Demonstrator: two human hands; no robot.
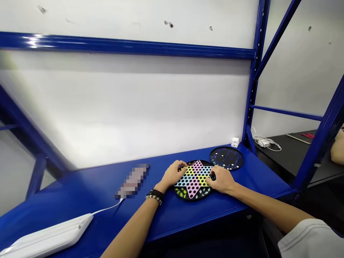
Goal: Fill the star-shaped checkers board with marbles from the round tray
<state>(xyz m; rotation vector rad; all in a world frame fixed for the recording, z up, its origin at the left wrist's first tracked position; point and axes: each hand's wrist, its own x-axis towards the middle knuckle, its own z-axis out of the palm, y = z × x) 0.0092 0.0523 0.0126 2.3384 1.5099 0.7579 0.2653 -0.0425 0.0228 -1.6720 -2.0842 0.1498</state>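
In the head view, the Chinese checkers board (194, 179) sits on the blue metal table (172, 222), nearer its front edge than the wall. It is a round black tray under a pastel star top pierced with holes. Open compartments along its near rim hold green marbles (181, 193) in one and pale marbles (202, 195) in the next.

The left hand (174, 172) curls narrow over the board's left side, below a black band and beaded bracelet (154, 196). The right hand (220, 180) curls narrow against its right side. Both touch the board, but I cannot tell whether they grip it.

Just beyond the board on the right lies a black round disc (227, 157) dotted with small holes and beads, and past it stands a white charger (235, 142). Left of the board, open blue surface stretches to a pixelated object (133, 181), whose white cable (107, 208) runs to a long white device (48, 233) at the near-left corner. A narrower blue strip remains between the board and the table's front edge. Well right of the board, past a blue steel upright (251, 107), a coiled white cable (264, 143) lies on a black table (295, 154), beside another person's bare arm (338, 150).
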